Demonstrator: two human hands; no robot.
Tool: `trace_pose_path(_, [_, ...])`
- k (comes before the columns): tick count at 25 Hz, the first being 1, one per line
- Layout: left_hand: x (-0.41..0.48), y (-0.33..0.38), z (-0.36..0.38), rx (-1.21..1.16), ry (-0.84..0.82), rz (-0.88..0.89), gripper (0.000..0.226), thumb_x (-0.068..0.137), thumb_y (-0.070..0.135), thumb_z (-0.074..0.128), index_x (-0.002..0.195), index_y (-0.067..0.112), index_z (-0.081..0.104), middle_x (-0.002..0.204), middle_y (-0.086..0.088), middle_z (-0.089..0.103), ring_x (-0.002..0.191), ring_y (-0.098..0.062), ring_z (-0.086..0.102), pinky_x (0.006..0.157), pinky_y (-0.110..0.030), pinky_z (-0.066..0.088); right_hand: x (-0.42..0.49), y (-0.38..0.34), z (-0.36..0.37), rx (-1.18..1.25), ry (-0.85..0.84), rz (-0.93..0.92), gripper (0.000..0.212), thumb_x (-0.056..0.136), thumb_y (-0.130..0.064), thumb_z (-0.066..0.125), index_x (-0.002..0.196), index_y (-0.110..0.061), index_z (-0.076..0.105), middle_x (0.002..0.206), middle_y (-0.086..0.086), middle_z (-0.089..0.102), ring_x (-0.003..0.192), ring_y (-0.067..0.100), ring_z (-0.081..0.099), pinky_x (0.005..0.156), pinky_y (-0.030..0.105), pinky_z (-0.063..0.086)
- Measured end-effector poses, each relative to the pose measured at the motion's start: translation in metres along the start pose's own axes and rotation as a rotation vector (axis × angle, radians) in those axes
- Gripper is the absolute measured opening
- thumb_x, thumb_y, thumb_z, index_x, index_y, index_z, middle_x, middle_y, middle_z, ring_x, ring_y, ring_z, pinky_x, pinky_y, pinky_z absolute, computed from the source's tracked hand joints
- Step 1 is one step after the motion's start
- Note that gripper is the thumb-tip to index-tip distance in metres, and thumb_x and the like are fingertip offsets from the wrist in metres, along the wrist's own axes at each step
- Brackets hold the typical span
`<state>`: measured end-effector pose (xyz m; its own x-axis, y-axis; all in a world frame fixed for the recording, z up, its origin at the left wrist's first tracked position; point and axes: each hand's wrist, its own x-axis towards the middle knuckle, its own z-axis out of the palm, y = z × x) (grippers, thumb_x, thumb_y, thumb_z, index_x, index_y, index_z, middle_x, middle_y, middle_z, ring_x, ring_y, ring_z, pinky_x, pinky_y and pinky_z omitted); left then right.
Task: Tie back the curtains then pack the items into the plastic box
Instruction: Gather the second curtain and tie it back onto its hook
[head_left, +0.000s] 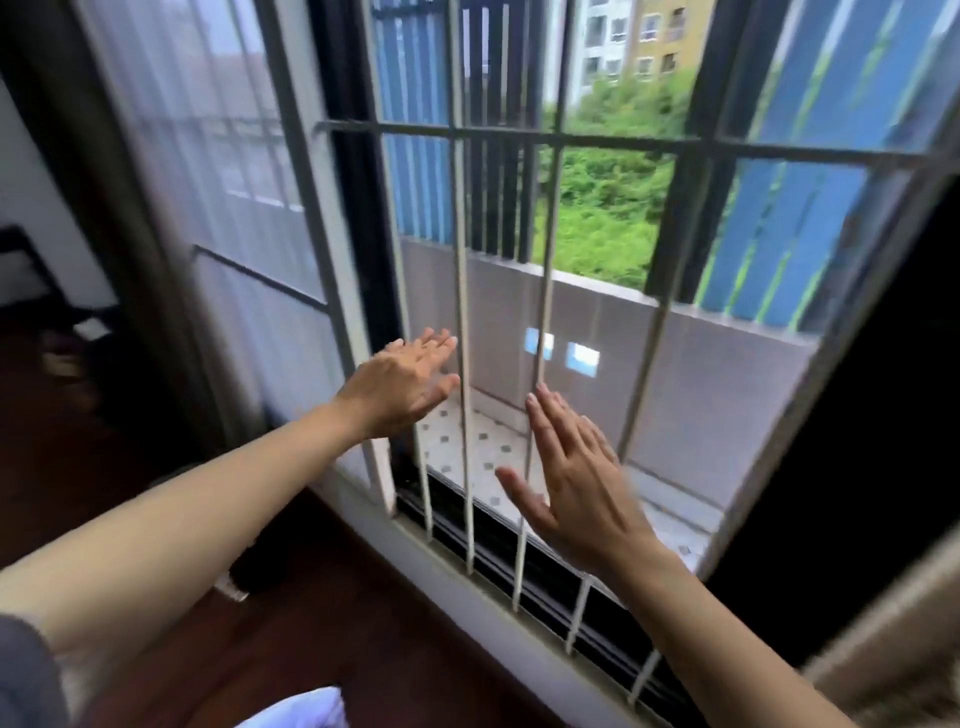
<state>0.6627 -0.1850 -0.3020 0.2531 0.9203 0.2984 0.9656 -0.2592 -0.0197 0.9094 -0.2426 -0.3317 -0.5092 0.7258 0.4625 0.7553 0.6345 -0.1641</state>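
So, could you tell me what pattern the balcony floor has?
White tiles with small grey squares; head view.

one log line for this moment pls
left hand: open, holds nothing | right hand: open, holds nothing | both: raised before window bars | sheer curtain: hangs at left, untouched
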Motion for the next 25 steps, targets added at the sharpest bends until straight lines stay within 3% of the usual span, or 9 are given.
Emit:
trace_pose_path(3, [0.000,-0.049,-0.038,0.023,-0.014,-0.109,0.095,0.078,0.071,-0.001,0.147,0.012,0.029,0.154,-0.005,0.028,0.144,-0.020,0.023,0.116,-0.038,0.022,0.053,-0.013,-0.004,0.036,-0.070,-0.112,0.085,0.085,-0.068,0.000,0.149,-0.012,0.008,0.152,-0.004,-0.006,0.142,0.011,-0.007,0.116,0.032,-0.002])
trace_pose_path(7, [-0.012,-0.123,-0.101,0.050,0.057,-0.270,0.091,0.077,0.061,0.001,0.145,0.010,0.032,0.153,-0.007,0.030,0.143,-0.021,0.024,0.115,-0.036,0.020,0.156,-0.063,-0.015,0.075,-0.076,-0.319,0.080,0.088,-0.065,0.010,0.150,-0.014,0.007,0.152,-0.004,-0.005,0.141,0.010,-0.005,0.112,0.029,-0.011])
trace_pose_path(12, [-0.057,-0.235,-0.137,0.141,0.058,-0.476,0.095,0.075,0.068,-0.002,0.146,0.014,0.033,0.153,-0.002,0.031,0.144,-0.015,0.021,0.115,-0.035,0.019,0.268,-0.155,0.028,0.160,-0.016,-0.494,0.077,0.091,-0.062,0.028,0.148,-0.010,0.022,0.155,0.006,0.021,0.143,0.018,0.018,0.115,0.039,0.010])
trace_pose_path(16, [-0.102,-0.337,-0.143,0.195,0.018,-0.583,0.104,0.073,0.077,-0.011,0.145,0.015,0.032,0.153,-0.002,0.031,0.144,-0.016,0.021,0.115,-0.037,0.020,0.349,-0.236,0.093,0.242,-0.098,-0.598,0.087,0.086,-0.069,0.007,0.148,-0.010,0.022,0.155,0.008,0.022,0.144,0.022,0.020,0.114,0.035,0.007])
trace_pose_path(20, [-0.129,-0.418,-0.149,0.206,-0.012,-0.670,0.088,0.081,0.068,0.001,0.147,0.018,0.029,0.155,0.001,0.028,0.145,-0.012,0.016,0.116,-0.034,0.015,0.413,-0.296,0.149,0.230,-0.109,-0.622,0.082,0.090,-0.065,0.011,0.144,-0.008,0.034,0.150,0.011,0.034,0.139,0.024,0.033,0.113,0.039,0.030])
trace_pose_path(22, [-0.138,-0.455,-0.148,0.208,-0.016,-0.710,0.086,0.081,0.064,0.001,0.146,0.017,0.030,0.154,0.000,0.029,0.145,-0.012,0.017,0.116,-0.034,0.016,0.441,-0.321,0.176,0.241,-0.137,-0.637,0.081,0.090,-0.065,0.013,0.146,-0.010,0.031,0.153,0.009,0.029,0.141,0.022,0.028,0.113,0.041,0.029])
trace_pose_path(25, [-0.140,-0.505,-0.129,0.154,0.039,-0.791,0.076,0.087,0.059,0.009,0.144,0.015,0.034,0.152,-0.001,0.033,0.144,-0.014,0.022,0.115,-0.035,0.020,0.473,-0.348,0.218,0.294,-0.140,-0.598,0.081,0.088,-0.068,0.013,0.149,-0.014,0.021,0.157,0.005,0.017,0.144,0.018,0.012,0.116,0.039,0.016])
